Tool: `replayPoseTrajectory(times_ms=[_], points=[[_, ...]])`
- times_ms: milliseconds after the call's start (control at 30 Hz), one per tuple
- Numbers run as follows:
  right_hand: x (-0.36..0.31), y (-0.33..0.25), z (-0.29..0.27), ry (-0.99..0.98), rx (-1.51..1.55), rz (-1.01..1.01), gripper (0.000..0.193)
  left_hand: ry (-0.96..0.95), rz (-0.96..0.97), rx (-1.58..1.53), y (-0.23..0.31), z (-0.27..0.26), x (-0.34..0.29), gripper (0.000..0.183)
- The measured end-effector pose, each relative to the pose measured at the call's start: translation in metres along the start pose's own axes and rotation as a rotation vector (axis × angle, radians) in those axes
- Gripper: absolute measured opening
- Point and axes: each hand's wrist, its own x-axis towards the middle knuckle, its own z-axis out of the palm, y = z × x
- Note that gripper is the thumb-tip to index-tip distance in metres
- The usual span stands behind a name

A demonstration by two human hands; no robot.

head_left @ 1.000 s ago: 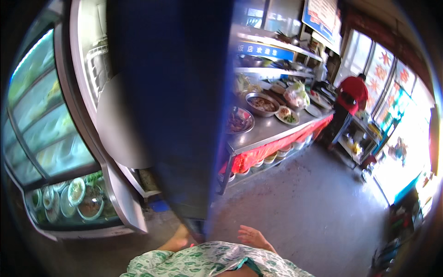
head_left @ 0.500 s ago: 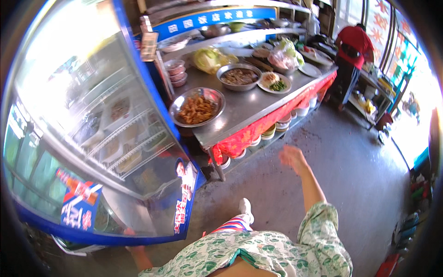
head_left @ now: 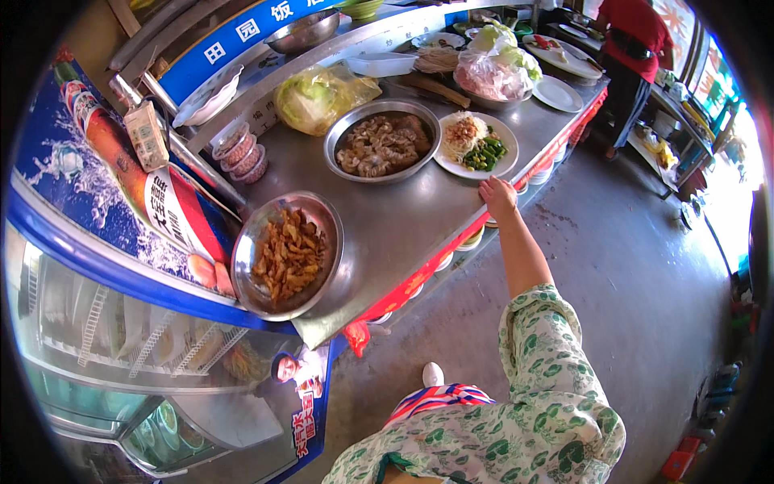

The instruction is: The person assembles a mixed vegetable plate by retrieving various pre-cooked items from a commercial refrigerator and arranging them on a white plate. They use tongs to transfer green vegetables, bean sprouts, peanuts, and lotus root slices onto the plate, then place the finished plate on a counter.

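My right hand reaches out to the steel table's front edge, just below a white plate. Its fingers look extended, and nothing shows in them; whether the fingertips touch the plate's rim or only the table edge I cannot tell. Pale shreds with a brown topping and chopped greens lie on that plate. Left of it stands a steel bowl of greyish-brown food. A second steel bowl holds brown fried-looking pieces, at the table's near left corner. My left hand is out of view.
A glass-fronted fridge borders the table on the left. Bagged cabbage, stacked tubs and an oval plate stand on the table. Stacked dishes sit underneath. A person in red stands at the far right.
My right hand has moved forward from above the floor to the table edge by the plate. The view has come closer to the table. My left hand has left the view.
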Motion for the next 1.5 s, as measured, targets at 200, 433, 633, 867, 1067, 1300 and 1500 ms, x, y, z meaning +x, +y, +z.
replayPoseTrajectory(times_ms=[200,433,633,867,1067,1300,1500], points=[[0.013,-0.023,0.053,0.423,-0.381,-0.073,0.020,-0.024,-0.093,0.107,-0.062,0.011,-0.059,0.054],[0.012,-0.064,-0.030,-0.093,-0.292,0.200,0.026,-0.449,-0.351,0.164,-0.190,0.072,-0.108,0.056],[-0.025,-0.096,-0.097,-0.465,-0.247,0.457,0.034,-0.827,-0.205,0.524,-0.288,0.169,-0.214,0.061],[-0.151,-0.130,-0.099,-0.651,-0.377,0.508,0.033,-1.297,-0.202,0.390,-0.348,0.246,-0.344,0.056],[-0.296,-0.142,-0.080,-0.774,-0.420,0.755,0.037,-1.374,-0.218,0.013,-0.319,0.193,-0.389,0.058],[-0.420,-0.136,-0.062,-1.365,-0.760,0.939,0.040,-1.036,-0.032,-0.328,-0.243,0.034,-0.374,0.056],[-0.506,-0.089,0.049,-1.934,-0.895,0.219,0.033,-0.863,0.101,-0.475,-0.168,-0.124,-0.362,0.056]])
